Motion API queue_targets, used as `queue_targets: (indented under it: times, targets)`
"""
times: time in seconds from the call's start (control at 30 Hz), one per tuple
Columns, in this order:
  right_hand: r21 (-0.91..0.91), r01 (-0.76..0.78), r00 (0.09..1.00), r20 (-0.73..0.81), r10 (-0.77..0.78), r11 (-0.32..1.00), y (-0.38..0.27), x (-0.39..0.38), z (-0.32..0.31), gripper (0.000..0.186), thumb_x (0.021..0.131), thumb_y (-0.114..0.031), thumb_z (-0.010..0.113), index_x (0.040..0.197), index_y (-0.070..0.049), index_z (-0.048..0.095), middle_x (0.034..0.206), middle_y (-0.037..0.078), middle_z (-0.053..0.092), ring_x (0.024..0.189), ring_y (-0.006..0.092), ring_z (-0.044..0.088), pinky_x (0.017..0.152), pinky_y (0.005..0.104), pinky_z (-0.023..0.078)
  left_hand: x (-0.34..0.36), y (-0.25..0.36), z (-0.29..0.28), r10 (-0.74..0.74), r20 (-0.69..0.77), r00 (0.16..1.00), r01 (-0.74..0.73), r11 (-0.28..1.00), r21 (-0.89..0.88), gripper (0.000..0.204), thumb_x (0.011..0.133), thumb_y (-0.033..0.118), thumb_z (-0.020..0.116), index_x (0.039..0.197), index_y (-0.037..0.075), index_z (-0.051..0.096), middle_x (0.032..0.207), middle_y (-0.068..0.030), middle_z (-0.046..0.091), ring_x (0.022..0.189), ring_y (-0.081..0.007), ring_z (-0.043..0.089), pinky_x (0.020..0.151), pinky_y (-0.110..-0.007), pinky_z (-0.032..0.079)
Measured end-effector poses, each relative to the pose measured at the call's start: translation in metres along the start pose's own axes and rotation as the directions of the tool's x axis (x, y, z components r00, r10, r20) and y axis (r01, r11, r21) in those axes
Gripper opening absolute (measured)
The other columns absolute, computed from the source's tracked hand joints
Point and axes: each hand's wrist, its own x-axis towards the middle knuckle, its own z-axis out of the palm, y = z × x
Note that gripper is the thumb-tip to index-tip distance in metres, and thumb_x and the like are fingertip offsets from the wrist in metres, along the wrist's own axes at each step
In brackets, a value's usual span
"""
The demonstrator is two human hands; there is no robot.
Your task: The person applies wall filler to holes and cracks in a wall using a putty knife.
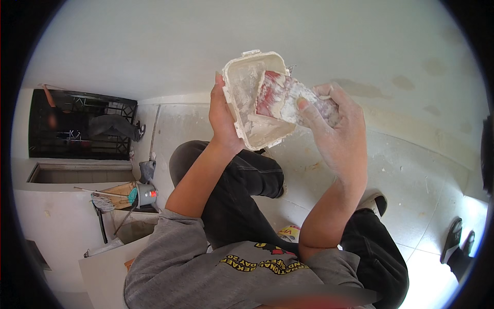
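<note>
A whitish plastic tub [241,85], smeared inside with white paste, is tilted in front of me near the wall. My left hand [222,121] is wrapped round its left side, the fingers mostly hidden behind it. In my right hand [343,131] is a flat red spreader [268,92], heavily coated with white paste. Its broad edge lies over the inside of the tub; whether it touches the paste there I cannot tell. My right thumb presses on the spreader's face, and white dust covers that hand.
A pale wall [170,46] with damp-looking patches rises ahead. Between my legs stands a yellow-and-white can [289,233]. At left are a bucket [147,194] with tools and a person [103,126] by a black grille door. A dark sandal [452,239] shows at right.
</note>
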Motion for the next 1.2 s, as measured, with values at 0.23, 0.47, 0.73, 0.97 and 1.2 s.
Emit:
queue_targets:
  times: [0.23, 0.47, 0.73, 0.97, 1.2]
  targets:
    - [-0.093, 0.072, 0.994, -0.08, -0.08, 0.993, -0.001, 0.007, -0.006, 0.018, 0.081, -0.012, 0.067, 0.087, 0.003, 0.06, 0.072, 0.023, 0.059, 0.066, 0.0389, 0.057, 0.064, 0.0378, 0.047, 0.003, -0.011, 0.002, 0.038, -0.011, 0.999, -0.036, 0.989, 0.145, 0.072, 0.102, 0.057, 0.026, 0.142, -0.001, 0.041, 0.13, -0.0201, 0.057, 0.121, -0.0306, 0.057, 0.103, -0.046, 0.049]
    - [-0.115, 0.018, 0.993, -0.114, -0.031, 0.993, -0.002, 0.006, -0.004, 0.016, 0.082, -0.011, 0.065, 0.087, 0.004, 0.063, 0.071, 0.023, 0.061, 0.062, 0.0332, 0.059, 0.063, 0.0372, 0.048, -0.003, -0.018, 0.015, -0.034, -0.046, 0.998, 0.041, 0.983, 0.177, 0.07, 0.103, 0.055, 0.024, 0.143, -0.001, 0.04, 0.134, -0.0206, 0.054, 0.122, -0.0309, 0.058, 0.102, -0.046, 0.049]
    - [-0.179, 0.024, 0.994, -0.103, -0.043, 0.984, 0.003, 0.011, -0.006, 0.012, 0.084, -0.009, 0.068, 0.084, 0.003, 0.064, 0.067, 0.006, 0.06, 0.064, 0.0102, 0.053, 0.061, 0.0276, 0.043, -0.003, -0.016, 0.014, -0.069, -0.038, 0.997, 0.076, 0.977, 0.2, 0.069, 0.104, 0.054, 0.024, 0.142, 0.0, 0.041, 0.134, -0.02, 0.054, 0.121, -0.0298, 0.058, 0.102, -0.045, 0.05]
    - [-0.23, 0.087, 0.993, -0.06, -0.103, 0.969, 0.007, 0.017, -0.014, 0.015, 0.08, -0.011, 0.063, 0.085, 0.003, 0.064, 0.067, 0.023, 0.059, 0.059, 0.0349, 0.057, 0.061, 0.0391, 0.047, -0.002, -0.008, 0.016, -0.185, -0.072, 0.98, 0.198, 0.931, 0.305, 0.07, 0.103, 0.057, 0.027, 0.142, 0.001, 0.042, 0.131, -0.0189, 0.057, 0.116, -0.0294, 0.062, 0.098, -0.044, 0.054]
    - [-0.348, 0.058, 0.997, -0.026, -0.072, 0.936, 0.009, 0.015, -0.015, 0.015, 0.081, -0.013, 0.066, 0.088, -0.001, 0.066, 0.07, 0.022, 0.061, 0.066, 0.0409, 0.059, 0.063, 0.0423, 0.048, 0.001, 0.0, 0.005, -0.268, -0.061, 0.961, 0.274, 0.909, 0.313, 0.069, 0.103, 0.057, 0.028, 0.142, 0.002, 0.042, 0.13, -0.0196, 0.057, 0.116, -0.0289, 0.063, 0.095, -0.043, 0.056]
